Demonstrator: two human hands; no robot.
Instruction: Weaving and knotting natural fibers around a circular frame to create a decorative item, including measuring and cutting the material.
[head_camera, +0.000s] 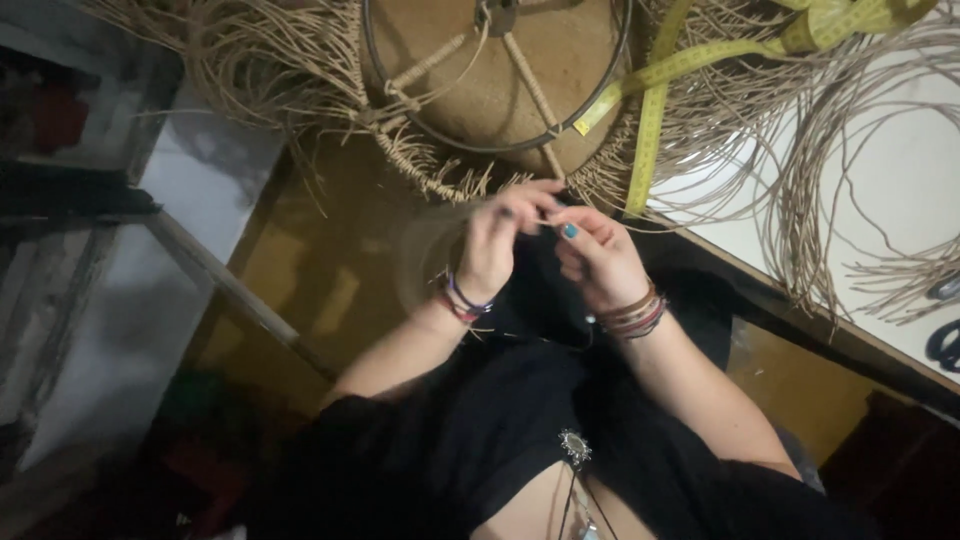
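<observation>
Both hands meet just in front of the near edge of a round metal frame that is partly wrapped and fringed with tan rattan strands. The left hand is curled narrow, its fingertips pinched on a thin strand at the frame's lower rim; the right hand pinches the same strand from the other side, so the fibre stays taut between them (it is blurred, so exactly how it is twisted cannot be told). The frame lies close against the person's lap side, which keeps the working edge within easy reach.

By count: one frame with several spokes, one yellow measuring tape draped over its right side and onto the white table, one loose coil of rattan far right on that table, and a stack of bracelets on each wrist. Something dark, perhaps scissor handles, sits at the right edge.
</observation>
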